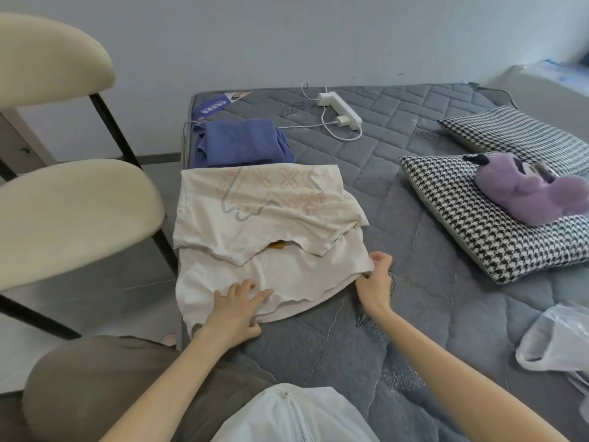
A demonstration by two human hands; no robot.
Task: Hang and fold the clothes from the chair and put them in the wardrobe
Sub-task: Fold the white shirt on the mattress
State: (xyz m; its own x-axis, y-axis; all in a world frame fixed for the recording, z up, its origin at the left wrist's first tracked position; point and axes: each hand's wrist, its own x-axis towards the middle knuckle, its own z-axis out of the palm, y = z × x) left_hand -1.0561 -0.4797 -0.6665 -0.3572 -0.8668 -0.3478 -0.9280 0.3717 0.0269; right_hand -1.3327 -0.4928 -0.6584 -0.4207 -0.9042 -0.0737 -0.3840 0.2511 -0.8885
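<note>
A cream T-shirt point(255, 224) with a faded print lies partly folded on the grey quilted mattress point(398, 250), its upper part doubled over the lower. My left hand point(237, 309) rests on its near hem with fingers spread flat. My right hand point(376, 279) pinches the shirt's right edge between thumb and fingers. Behind the shirt sits a folded blue garment point(242, 141). The cream chair point(70, 212) stands at the left, its seat bare.
A white power strip point(339, 110) with a charger and cable lies at the far end of the mattress. Two houndstooth pillows point(471, 224) and a purple plush toy point(526, 189) lie on the right. A clear plastic bag point(557, 342) sits at the right edge.
</note>
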